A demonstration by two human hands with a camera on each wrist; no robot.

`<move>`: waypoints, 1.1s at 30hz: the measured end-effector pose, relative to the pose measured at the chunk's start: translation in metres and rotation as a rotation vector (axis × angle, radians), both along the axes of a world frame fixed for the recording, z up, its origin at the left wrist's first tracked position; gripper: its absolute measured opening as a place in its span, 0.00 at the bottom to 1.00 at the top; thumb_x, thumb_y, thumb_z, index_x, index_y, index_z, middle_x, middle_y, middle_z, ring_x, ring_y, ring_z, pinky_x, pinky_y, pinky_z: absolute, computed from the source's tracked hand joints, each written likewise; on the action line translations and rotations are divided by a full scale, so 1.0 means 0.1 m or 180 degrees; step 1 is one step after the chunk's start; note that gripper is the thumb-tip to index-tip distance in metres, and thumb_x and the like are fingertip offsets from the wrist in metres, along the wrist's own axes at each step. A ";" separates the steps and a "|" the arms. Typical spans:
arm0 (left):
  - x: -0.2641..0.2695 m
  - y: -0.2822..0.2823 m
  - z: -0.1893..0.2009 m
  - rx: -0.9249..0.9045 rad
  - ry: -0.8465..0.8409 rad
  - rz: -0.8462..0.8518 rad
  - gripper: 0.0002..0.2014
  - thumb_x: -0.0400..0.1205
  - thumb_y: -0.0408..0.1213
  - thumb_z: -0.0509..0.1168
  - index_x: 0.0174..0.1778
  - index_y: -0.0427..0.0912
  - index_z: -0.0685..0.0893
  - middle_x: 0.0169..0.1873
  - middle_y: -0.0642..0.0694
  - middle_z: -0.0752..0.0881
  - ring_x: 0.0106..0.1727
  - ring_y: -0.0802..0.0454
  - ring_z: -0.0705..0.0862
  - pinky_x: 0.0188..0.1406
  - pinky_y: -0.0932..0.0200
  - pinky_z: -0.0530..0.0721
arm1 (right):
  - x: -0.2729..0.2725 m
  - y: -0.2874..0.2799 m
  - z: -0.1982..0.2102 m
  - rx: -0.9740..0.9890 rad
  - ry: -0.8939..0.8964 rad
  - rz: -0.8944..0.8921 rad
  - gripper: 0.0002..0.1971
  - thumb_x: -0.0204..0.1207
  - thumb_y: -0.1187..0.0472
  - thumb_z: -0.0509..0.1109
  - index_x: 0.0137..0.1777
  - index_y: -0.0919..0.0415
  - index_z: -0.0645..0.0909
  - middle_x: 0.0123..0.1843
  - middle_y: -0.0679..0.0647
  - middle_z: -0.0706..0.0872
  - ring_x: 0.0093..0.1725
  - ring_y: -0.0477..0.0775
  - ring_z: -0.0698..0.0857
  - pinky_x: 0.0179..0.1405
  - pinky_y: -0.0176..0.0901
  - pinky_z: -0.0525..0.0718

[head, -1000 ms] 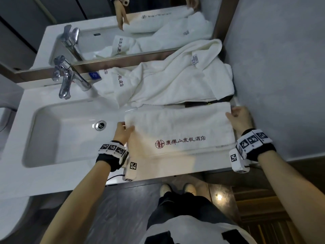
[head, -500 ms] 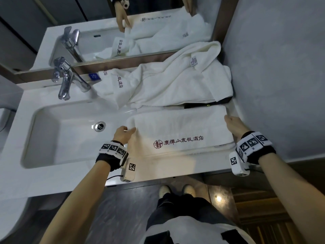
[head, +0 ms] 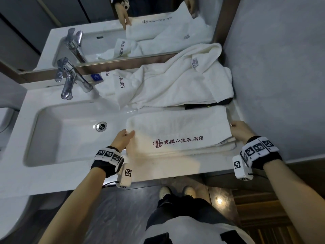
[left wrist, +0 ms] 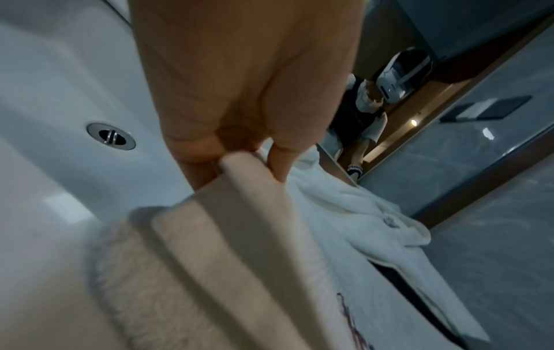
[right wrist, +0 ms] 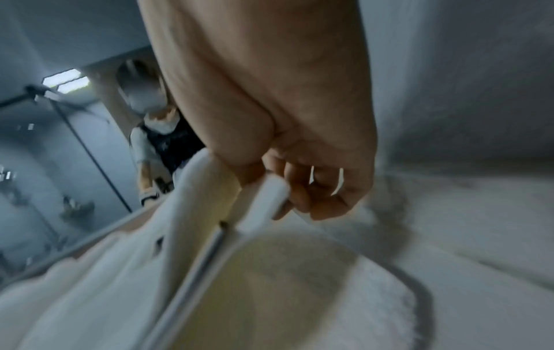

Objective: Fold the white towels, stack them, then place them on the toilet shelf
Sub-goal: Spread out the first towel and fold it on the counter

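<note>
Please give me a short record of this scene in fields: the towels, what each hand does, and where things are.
folded towel: flat on the counter, right of the sink, red lettering up
unfolded towel: crumpled behind it, against the mirror
left hand: pinches the folded towel's left edge
right hand: pinches its right edge
faucet: behind the sink
stacking: not yet done

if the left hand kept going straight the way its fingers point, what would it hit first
Likely the crumpled towel behind the folded towel that the left hand pinches; beyond that is the mirror. Depth is unclear.
</note>
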State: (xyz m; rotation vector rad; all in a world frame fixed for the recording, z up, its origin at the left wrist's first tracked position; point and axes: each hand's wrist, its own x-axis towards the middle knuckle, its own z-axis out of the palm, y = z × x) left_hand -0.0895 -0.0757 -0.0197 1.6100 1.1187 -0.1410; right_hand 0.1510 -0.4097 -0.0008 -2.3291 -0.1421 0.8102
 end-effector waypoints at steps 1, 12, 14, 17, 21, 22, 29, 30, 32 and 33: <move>0.00 0.01 0.02 0.0030 -0.0088 0.0074 0.08 0.86 0.40 0.58 0.50 0.38 0.72 0.45 0.38 0.75 0.47 0.46 0.75 0.45 0.53 0.75 | 0.02 -0.01 0.02 0.0081 -0.0083 -0.0031 0.12 0.80 0.63 0.64 0.50 0.75 0.83 0.47 0.64 0.85 0.49 0.57 0.80 0.46 0.48 0.77; -0.02 0.07 -0.14 0.0249 0.0297 -0.0146 0.13 0.80 0.44 0.67 0.42 0.37 0.75 0.36 0.40 0.76 0.39 0.46 0.76 0.44 0.52 0.74 | 0.04 -0.07 -0.17 -0.0046 0.0433 -0.0436 0.29 0.83 0.43 0.54 0.64 0.70 0.79 0.64 0.66 0.83 0.64 0.66 0.81 0.68 0.53 0.76; 0.08 0.11 -0.10 0.0152 0.0096 0.0167 0.14 0.80 0.46 0.67 0.38 0.40 0.74 0.34 0.41 0.72 0.38 0.47 0.73 0.44 0.54 0.72 | 0.09 0.05 -0.14 0.0258 0.0426 -0.0473 0.27 0.82 0.45 0.59 0.64 0.70 0.79 0.64 0.66 0.83 0.63 0.64 0.82 0.68 0.52 0.77; 0.24 0.19 -0.08 0.0104 0.0088 0.0583 0.16 0.79 0.49 0.67 0.37 0.41 0.73 0.33 0.43 0.70 0.40 0.47 0.72 0.49 0.54 0.71 | 0.18 0.24 -0.13 0.0607 0.0273 -0.0529 0.21 0.78 0.48 0.68 0.59 0.66 0.82 0.61 0.65 0.86 0.61 0.65 0.84 0.68 0.60 0.79; 0.31 0.28 -0.11 -0.0024 0.0532 0.0643 0.36 0.75 0.58 0.69 0.68 0.31 0.76 0.62 0.33 0.82 0.63 0.34 0.82 0.65 0.45 0.77 | 0.32 0.38 -0.18 0.0621 0.0375 -0.0663 0.30 0.72 0.45 0.73 0.68 0.64 0.79 0.68 0.62 0.82 0.67 0.64 0.81 0.70 0.60 0.77; 0.30 0.28 -0.12 -0.0105 0.0568 0.0648 0.39 0.74 0.58 0.70 0.72 0.33 0.72 0.66 0.34 0.80 0.65 0.34 0.81 0.65 0.44 0.79 | 0.34 0.40 -0.19 0.0545 0.0416 -0.0633 0.31 0.73 0.46 0.72 0.73 0.62 0.75 0.72 0.60 0.80 0.70 0.63 0.79 0.72 0.58 0.77; 0.30 0.22 -0.19 0.0233 -0.0423 0.0632 0.07 0.84 0.36 0.60 0.56 0.42 0.79 0.42 0.44 0.81 0.45 0.46 0.80 0.47 0.53 0.78 | 0.37 0.38 -0.28 0.0616 -0.0283 -0.0596 0.18 0.83 0.59 0.62 0.68 0.67 0.77 0.64 0.63 0.82 0.65 0.64 0.81 0.55 0.40 0.74; 0.30 0.21 -0.18 0.0120 -0.0386 0.0612 0.10 0.84 0.36 0.61 0.60 0.42 0.77 0.43 0.44 0.81 0.46 0.46 0.80 0.49 0.52 0.78 | 0.37 0.38 -0.28 0.0572 -0.0283 -0.0666 0.18 0.82 0.57 0.63 0.66 0.67 0.78 0.59 0.61 0.84 0.61 0.63 0.82 0.53 0.39 0.73; 0.29 0.23 -0.19 -0.0160 -0.0255 0.0690 0.17 0.83 0.38 0.64 0.67 0.44 0.73 0.46 0.45 0.82 0.47 0.47 0.82 0.52 0.50 0.80 | 0.37 0.35 -0.27 0.0302 -0.0183 -0.0796 0.18 0.78 0.48 0.68 0.57 0.61 0.83 0.50 0.57 0.84 0.51 0.60 0.83 0.50 0.41 0.75; 0.28 0.24 -0.18 -0.0203 -0.0208 0.0684 0.18 0.82 0.38 0.65 0.67 0.41 0.73 0.48 0.44 0.81 0.48 0.46 0.82 0.53 0.50 0.81 | 0.37 0.32 -0.27 0.0188 -0.0145 -0.0802 0.18 0.76 0.45 0.69 0.54 0.59 0.84 0.50 0.57 0.86 0.49 0.59 0.83 0.51 0.42 0.77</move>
